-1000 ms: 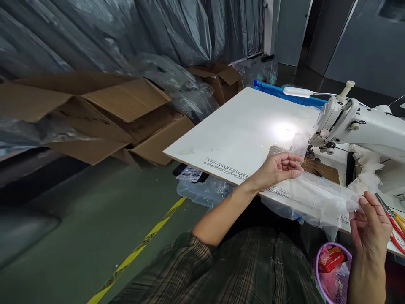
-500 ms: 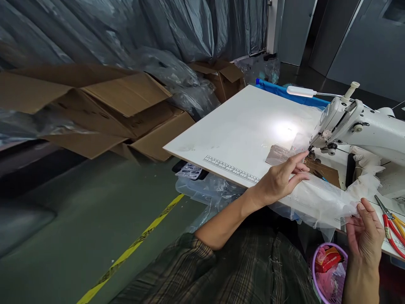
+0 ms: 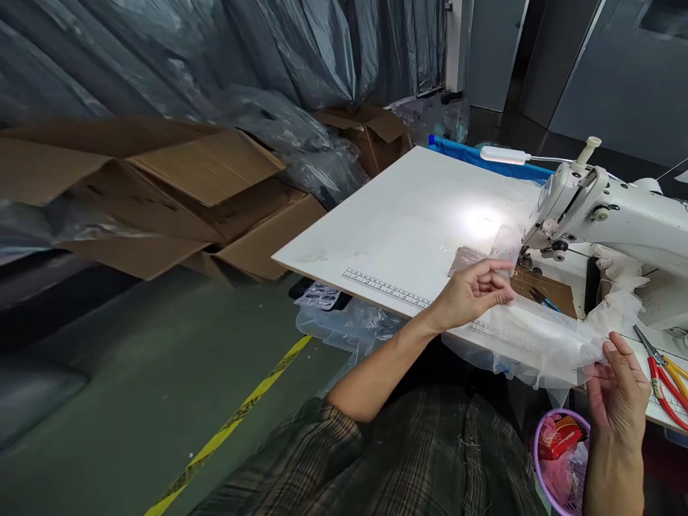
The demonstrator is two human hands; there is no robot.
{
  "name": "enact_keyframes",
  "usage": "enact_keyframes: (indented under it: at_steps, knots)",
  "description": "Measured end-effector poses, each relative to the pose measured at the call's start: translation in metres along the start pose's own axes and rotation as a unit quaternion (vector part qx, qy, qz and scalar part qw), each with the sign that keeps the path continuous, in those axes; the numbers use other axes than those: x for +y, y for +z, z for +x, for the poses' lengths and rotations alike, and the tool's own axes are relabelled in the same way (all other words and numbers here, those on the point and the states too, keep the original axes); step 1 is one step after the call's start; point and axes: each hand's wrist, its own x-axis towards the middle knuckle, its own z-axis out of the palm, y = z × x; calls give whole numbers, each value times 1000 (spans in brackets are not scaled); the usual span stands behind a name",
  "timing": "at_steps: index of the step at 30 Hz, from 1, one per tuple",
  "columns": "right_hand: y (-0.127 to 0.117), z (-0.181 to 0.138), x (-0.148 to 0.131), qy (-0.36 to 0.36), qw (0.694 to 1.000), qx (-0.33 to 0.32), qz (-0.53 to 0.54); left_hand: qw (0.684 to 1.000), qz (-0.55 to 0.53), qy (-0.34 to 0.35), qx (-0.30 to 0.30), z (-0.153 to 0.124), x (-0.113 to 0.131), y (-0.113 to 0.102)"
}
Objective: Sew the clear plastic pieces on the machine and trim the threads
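Note:
A strip of sheer white fabric (image 3: pixel 559 337) stretches between my two hands along the table's front edge, with a loose part hanging over it. My left hand (image 3: pixel 473 290) is just left of the needle area, fingers bent toward the thumb on the fabric's left end. Farther right, my right hand (image 3: pixel 618 383) pinches the other end between thumb and fingers. The white sewing machine (image 3: pixel 618 197) stands beyond the fabric, more gathered white fabric (image 3: pixel 618 294) lying under its arm. Small blue-handled snips (image 3: pixel 545 301) rest on a brown plate (image 3: pixel 564 290) by the needle.
Red-handled scissors (image 3: pixel 666 387) lie right of my right hand. A white table (image 3: pixel 376 215) with a printed ruler spreads left. Below is a purple basket (image 3: pixel 539 466) with scraps. Open cardboard boxes (image 3: pixel 215 168) stand left, and yellow tape (image 3: pixel 236 419) marks the floor.
My left hand has drawn back slightly left from the needle area, its fingers more curled. The right hand keeps its grip. The view has shifted slightly.

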Motion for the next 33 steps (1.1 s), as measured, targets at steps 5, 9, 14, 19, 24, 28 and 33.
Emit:
enact_keyframes:
  at_steps: [5,9,14,19,24,28,33]
  knots:
    - [0,0,0,4,1000,-14,11,992,-70,-82,-66,3,8,-7]
    - [-2,2,3,5,1000,-3,27,989,-58,-71,-114,2,17,-11]
    - [-1,2,7,-24,998,-18,52,993,-58,-81,-69,-5,19,-5]
    - [1,1,5,-45,996,-16,81,989,-92,-111,42,-6,6,10]
    - [0,-1,1,-37,995,-8,92,960,-202,-171,91,-5,2,20]
    - [-1,-1,0,-15,995,10,102,944,-259,-175,109,-6,4,25]
    - [-8,3,4,-17,996,-3,90,945,-272,-134,121,-7,5,32]
